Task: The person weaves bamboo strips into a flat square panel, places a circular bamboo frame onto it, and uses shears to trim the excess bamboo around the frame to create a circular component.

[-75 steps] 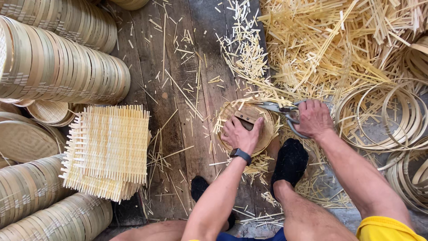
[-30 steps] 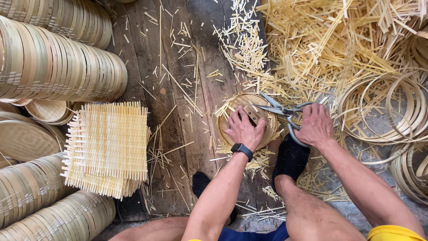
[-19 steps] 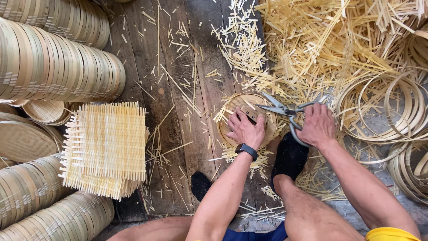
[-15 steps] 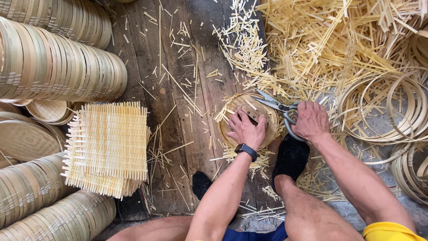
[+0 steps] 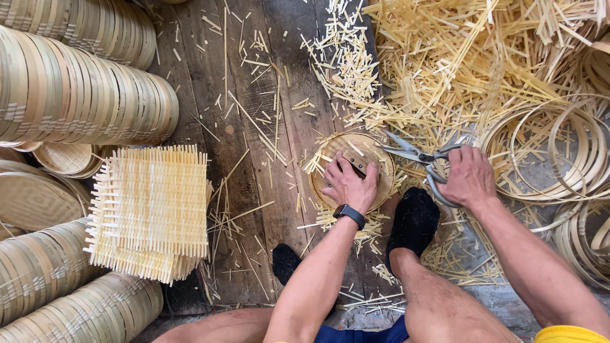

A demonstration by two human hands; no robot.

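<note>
Round bamboo tray [image 5: 375, 159] on plank floor [image 5: 254, 190], left hand [image 5: 348, 184] fingers spread flat on it; right hand [image 5: 469, 176] fingers clamped on open scissors [image 5: 413, 154] at tray's rim

Floor layout around the seated person

A round tray [image 5: 381, 166] is lying on the planks [image 5: 254, 95] under the left hand [image 5: 348, 184], with the shears [image 5: 416, 155] — in the right hand [image 5: 469, 178] — just right of it; hoops [image 5: 559, 159] are sitting farther right, mats [image 5: 152, 213] left, stacked trays [image 5: 76, 95] beyond, a foot [image 5: 413, 219] lying just below the tray.
</note>
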